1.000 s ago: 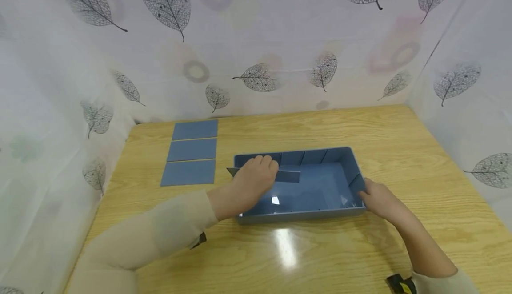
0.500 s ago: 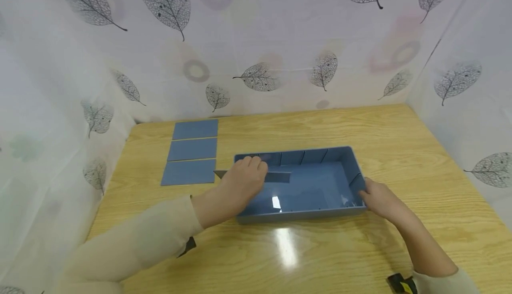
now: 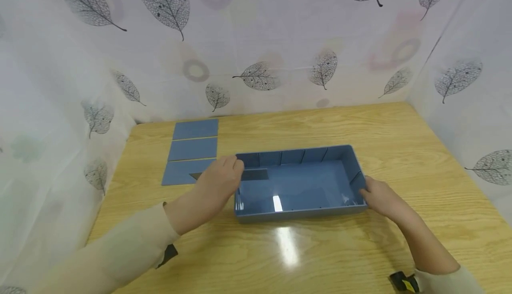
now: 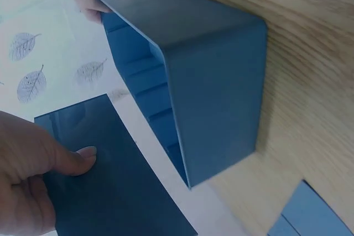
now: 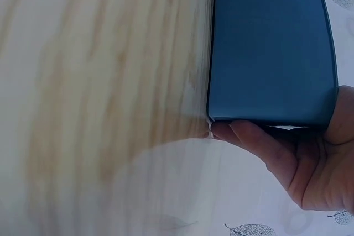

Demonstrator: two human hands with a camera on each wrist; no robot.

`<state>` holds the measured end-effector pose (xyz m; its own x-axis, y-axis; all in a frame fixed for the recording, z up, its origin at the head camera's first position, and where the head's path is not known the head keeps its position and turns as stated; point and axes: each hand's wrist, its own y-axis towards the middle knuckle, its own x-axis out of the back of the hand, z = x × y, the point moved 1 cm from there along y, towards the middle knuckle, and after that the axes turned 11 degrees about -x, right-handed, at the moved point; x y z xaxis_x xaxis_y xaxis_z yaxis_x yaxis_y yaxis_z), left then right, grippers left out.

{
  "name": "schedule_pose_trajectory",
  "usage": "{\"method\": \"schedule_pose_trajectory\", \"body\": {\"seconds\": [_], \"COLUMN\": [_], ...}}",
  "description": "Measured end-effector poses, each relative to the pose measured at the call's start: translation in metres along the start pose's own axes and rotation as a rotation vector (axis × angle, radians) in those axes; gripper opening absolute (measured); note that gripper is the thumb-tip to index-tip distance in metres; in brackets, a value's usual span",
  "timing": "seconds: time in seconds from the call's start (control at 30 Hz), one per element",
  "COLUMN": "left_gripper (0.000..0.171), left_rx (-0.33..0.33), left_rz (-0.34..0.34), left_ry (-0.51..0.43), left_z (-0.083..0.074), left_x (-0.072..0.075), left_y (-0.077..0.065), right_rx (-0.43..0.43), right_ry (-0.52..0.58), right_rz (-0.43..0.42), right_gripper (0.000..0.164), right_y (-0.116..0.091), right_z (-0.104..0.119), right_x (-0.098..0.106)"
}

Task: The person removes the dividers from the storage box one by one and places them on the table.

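A long, open-topped blue plastic box [image 3: 312,180] sits mid-table, with slots along its inner walls. My left hand [image 3: 212,185] pinches a thin blue divider panel [image 3: 254,175] above the box's left end. In the left wrist view, the thumb presses flat on the panel's face [image 4: 119,175], beside the box's end wall [image 4: 218,98]; the fingers behind the panel are mostly hidden. My right hand [image 3: 382,198] grips the box's right end, thumb over the rim. In the right wrist view, the fingers [image 5: 260,139] lie against the box's outer side [image 5: 271,48].
Three similar blue panels lie flat in a column at the back left: a far one [image 3: 195,129], a middle one [image 3: 193,149] and a near one [image 3: 180,172]. A leaf-patterned curtain [image 3: 280,41] encloses the wooden table [image 3: 320,254] at the back and sides.
My left hand has moved left with the divider panel, from over the inside of the box to its left end. The right hand and the box have stayed in place.
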<state>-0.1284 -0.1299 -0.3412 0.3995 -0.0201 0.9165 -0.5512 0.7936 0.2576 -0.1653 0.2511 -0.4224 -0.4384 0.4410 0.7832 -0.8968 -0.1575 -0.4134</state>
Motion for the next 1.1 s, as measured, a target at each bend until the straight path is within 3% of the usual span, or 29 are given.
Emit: {"method": "schedule_pose_trajectory", "body": {"seconds": [0.43,0.8,1.1], "left_gripper": [0.025,0.029,0.028], "left_rx": [0.033,0.049,0.069], "left_rz": [0.010,-0.069,-0.008], "left_ry": [-0.057,-0.036,-0.017], "left_z": [0.002,0.011,0.022], "left_x": [0.003,0.003,0.007], "left_y": [-0.020,-0.035,-0.044], "right_rx": [0.000,0.004,0.000], "right_ry": [0.017,-0.004,0.023], "right_rz": [-0.010,-0.020,0.007], "right_gripper": [0.038,0.037,0.037], "right_y": [0.000,-0.001,-0.002], "right_z": [-0.001,-0.002,0.000], "right_x": [-0.002,-0.001,-0.001]}}
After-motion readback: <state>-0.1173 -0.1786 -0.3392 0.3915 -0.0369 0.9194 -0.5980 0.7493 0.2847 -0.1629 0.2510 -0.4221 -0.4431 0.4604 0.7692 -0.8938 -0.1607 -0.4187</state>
